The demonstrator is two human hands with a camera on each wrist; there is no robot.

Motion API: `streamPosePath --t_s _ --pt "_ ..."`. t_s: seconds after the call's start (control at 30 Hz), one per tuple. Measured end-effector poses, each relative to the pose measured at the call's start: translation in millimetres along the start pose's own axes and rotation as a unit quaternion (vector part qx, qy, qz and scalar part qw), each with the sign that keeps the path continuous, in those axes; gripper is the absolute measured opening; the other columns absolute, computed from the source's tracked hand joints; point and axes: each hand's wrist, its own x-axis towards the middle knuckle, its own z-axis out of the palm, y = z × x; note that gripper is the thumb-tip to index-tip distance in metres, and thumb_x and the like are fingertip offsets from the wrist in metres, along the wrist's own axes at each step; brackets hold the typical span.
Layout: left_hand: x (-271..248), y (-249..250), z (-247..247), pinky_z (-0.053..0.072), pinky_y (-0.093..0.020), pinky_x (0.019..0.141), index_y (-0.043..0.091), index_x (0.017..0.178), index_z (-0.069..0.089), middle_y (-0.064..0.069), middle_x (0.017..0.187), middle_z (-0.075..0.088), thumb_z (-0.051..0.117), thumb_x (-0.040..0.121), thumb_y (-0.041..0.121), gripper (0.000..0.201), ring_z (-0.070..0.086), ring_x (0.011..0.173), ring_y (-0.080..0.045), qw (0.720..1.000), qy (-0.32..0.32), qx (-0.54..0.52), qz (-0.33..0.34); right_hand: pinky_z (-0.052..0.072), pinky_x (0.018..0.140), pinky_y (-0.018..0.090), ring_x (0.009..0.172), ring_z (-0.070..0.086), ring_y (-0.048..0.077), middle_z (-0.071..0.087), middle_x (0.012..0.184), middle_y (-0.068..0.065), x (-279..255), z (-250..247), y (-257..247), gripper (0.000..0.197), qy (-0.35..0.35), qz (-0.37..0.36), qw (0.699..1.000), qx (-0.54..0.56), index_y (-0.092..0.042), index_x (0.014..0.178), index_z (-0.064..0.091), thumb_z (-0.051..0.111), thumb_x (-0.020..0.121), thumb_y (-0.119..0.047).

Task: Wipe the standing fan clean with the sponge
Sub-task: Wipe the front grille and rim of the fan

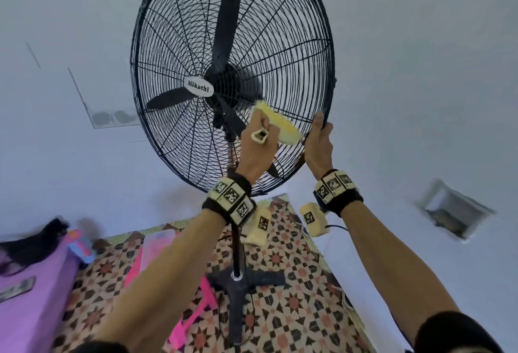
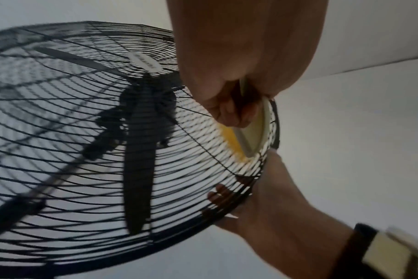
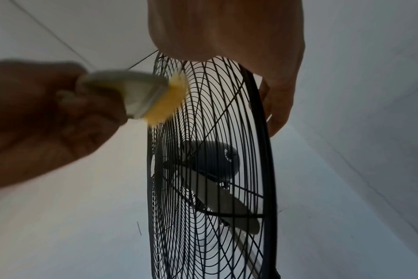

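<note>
A black standing fan [image 1: 196, 30] with a wire cage and a "Mikachi" badge fills the head view. My left hand [image 1: 260, 135] grips the cream handle of a yellow sponge [image 1: 276, 122] and presses its yellow side against the lower right of the front grille. The left wrist view shows the left hand [image 2: 229, 107], the sponge [image 2: 234, 141] and the cage [image 2: 84, 151] together. My right hand [image 1: 319, 136] grips the cage's right rim just beside the sponge, fingers curled round behind the rim [image 2: 217, 192]. From the right wrist, the right hand [image 3: 277, 105] is on the rim and the sponge [image 3: 160, 102] on the grille [image 3: 203, 113].
The fan's pole and cross-shaped base [image 1: 238, 279] stand on a patterned floor mat [image 1: 294, 282] below my arms. A purple surface [image 1: 28, 296] lies at the lower left, pink items [image 1: 193, 310] on the floor. White walls close in behind, with sockets [image 1: 112, 117] and a vent [image 1: 454, 209].
</note>
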Motion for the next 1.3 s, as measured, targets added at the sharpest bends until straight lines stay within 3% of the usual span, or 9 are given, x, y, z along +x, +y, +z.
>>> streamPosePath --t_s 0.17,0.3,0.43,0.57,0.7,0.77,0.87,1.1,1.3 --pt "-46.7 -41.5 -16.2 0.043 -0.045 0.051 0.005 0.091 0.033 -0.026 0.082 0.042 0.052 0.095 0.020 0.025 0.042 0.064 -0.031 0.998 -0.006 0.017 -0.062 0.030 0.093 0.028 0.127 0.052 0.031 0.051 0.144 0.019 -3.2 -5.5 0.5 0.068 -0.013 0.006 1.000 0.007 -0.009 0.154 0.024 0.016 0.107 -0.058" --pt "-36.7 -26.4 -18.0 0.048 -0.038 0.055 0.001 0.100 0.041 -0.032 0.099 0.053 0.051 0.098 0.017 0.019 0.052 0.071 -0.026 0.997 -0.010 -0.005 -0.075 0.035 0.089 0.029 0.103 0.056 0.026 0.055 0.113 0.011 -4.6 -5.1 4.2 0.066 -0.013 0.000 1.000 0.010 -0.009 0.148 0.029 0.016 0.107 -0.059" --pt "-1.3 10.3 3.6 0.042 -0.025 0.048 0.010 0.091 0.035 -0.016 0.088 0.042 0.048 0.100 0.004 0.017 0.044 0.066 -0.020 0.997 0.004 -0.076 -0.024 0.038 0.081 0.033 0.102 0.062 0.033 0.058 0.095 0.000 -7.6 -3.9 4.0 0.057 -0.021 -0.008 1.000 -0.013 -0.016 0.123 0.036 0.016 0.103 -0.065" --pt "-47.5 -36.4 -7.6 0.052 -0.039 0.061 0.014 0.104 0.045 -0.015 0.097 0.050 0.052 0.096 0.020 0.012 0.051 0.078 -0.023 0.996 -0.009 -0.046 -0.074 0.033 0.096 0.031 0.131 0.051 0.038 0.051 0.144 0.020 -11.6 -14.5 3.3 0.063 -0.051 0.002 0.999 0.002 -0.011 0.149 0.028 0.014 0.108 -0.056" --pt "-72.5 -54.9 -23.5 0.053 -0.042 0.066 0.004 0.112 0.049 -0.025 0.096 0.054 0.054 0.092 0.037 0.039 0.055 0.077 -0.027 0.996 0.025 -0.001 -0.087 0.025 0.124 0.047 0.152 0.028 0.030 0.017 0.170 0.004 -10.0 -14.9 4.6 0.081 -0.060 0.031 0.998 0.019 -0.026 0.164 0.011 0.010 0.099 -0.075" --pt "-57.6 -27.5 -8.5 0.052 -0.051 0.056 0.009 0.098 0.042 -0.028 0.088 0.047 0.051 0.096 0.027 0.020 0.051 0.068 -0.039 0.999 0.023 -0.014 -0.033 0.035 0.118 0.058 0.149 0.036 0.031 0.027 0.167 0.003 -7.6 -16.6 5.3 0.091 -0.088 0.044 0.995 0.031 -0.037 0.161 0.016 0.013 0.087 -0.090" --pt "-35.0 10.4 22.8 0.035 -0.051 0.049 0.013 0.089 0.031 -0.024 0.075 0.030 0.048 0.100 0.011 0.020 0.034 0.059 -0.044 0.999 0.023 -0.019 0.039 0.058 0.092 0.050 0.124 0.057 0.024 0.049 0.142 0.001 -11.5 -26.1 -0.3 0.061 -0.128 0.025 0.988 0.086 -0.039 0.141 0.034 0.024 0.096 -0.079" --pt "-112.9 -31.2 7.8 0.038 -0.036 0.061 0.000 0.103 0.045 -0.019 0.080 0.044 0.050 0.100 0.023 0.024 0.040 0.069 -0.020 0.995 0.064 0.053 -0.051 0.055 0.089 0.042 0.131 0.051 0.025 0.041 0.153 0.001 -8.0 -37.9 1.4 0.070 -0.185 0.059 0.973 0.122 -0.035 0.151 0.028 0.026 0.096 -0.078" --pt "-47.6 45.9 46.5 0.029 -0.027 0.053 0.002 0.087 0.034 -0.005 0.069 0.034 0.051 0.101 -0.001 0.022 0.030 0.058 -0.014 0.992 0.055 0.087 0.073 0.064 0.080 0.050 0.113 0.066 0.021 0.062 0.131 0.005 -2.2 -35.0 0.6 0.089 -0.215 0.057 0.966 0.134 -0.017 0.131 0.052 0.042 0.082 -0.090"
